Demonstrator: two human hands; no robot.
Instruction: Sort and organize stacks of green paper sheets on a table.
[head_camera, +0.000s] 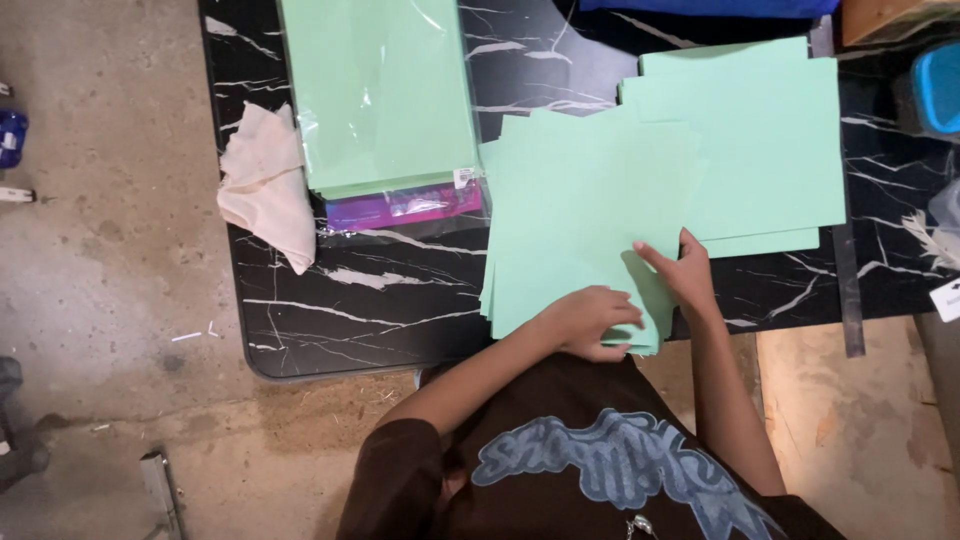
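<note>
The stack of mint-green paper sheets (585, 215) lay near the middle of the black marbled table (340, 310), with its near edge at the table's 6 o'clock side. The left hand (590, 320) was curled over the near corner of this stack, fingers bent and pressing the sheets. The right hand (685, 268) rested at 1 o'clock from the left one, fingers laid flat on the top sheet; whether it pinched a sheet I could not tell. At 2 o'clock from the stack lay a second green pile (770, 150), partly under it. At 10 o'clock sat a wrapped green paper pack (385, 90), and at 9 o'clock a cream cloth (262, 185).
</note>
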